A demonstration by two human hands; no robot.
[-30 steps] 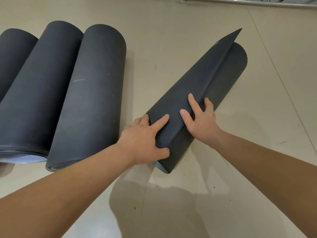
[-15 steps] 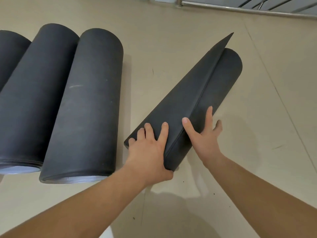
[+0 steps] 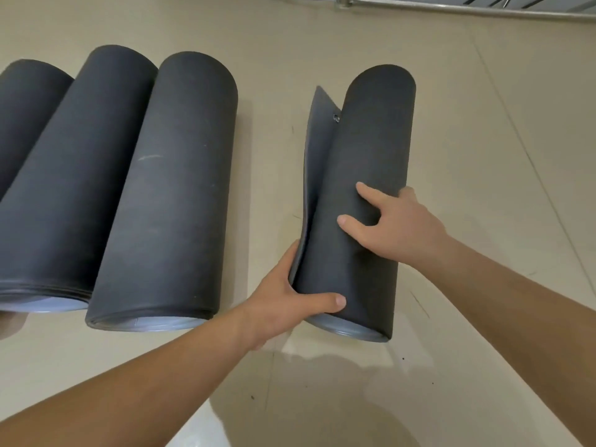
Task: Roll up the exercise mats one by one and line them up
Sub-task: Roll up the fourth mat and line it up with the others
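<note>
The floor (image 3: 483, 195) fills most of my view: smooth, pale beige, faintly glossy, with thin joint lines running across it and a few dark specks near me.

Left of the fourth mat (image 3: 367, 162), three rolled mats (image 3: 80, 175) lie on the floor side by side, touching, dark charcoal, each with its long axis running away from me and a pale grey rim at its near end. A strip of bare floor separates the closest of them from the fourth mat.

The fourth mat is rolled up, also charcoal with a pale near rim. Its long axis runs away from me, the far end leaning slightly right, so it lies roughly parallel to the row. I cannot tell whether its near end touches the floor. Along its left side a loose flap (image 3: 317, 150) stands off the roll.

My left hand (image 3: 290, 301) grips the near end, thumb across the roll's face, fingers hidden behind the flap. My right hand (image 3: 393, 227) clasps the roll midway, thumb and forefinger spread on top, the other fingers wrapped over its right side.

Beyond the mat's far end, a metal rail (image 3: 467, 9) crosses the top edge of the view.

A small metal eyelet (image 3: 337, 118) sits in the flap's far corner.
</note>
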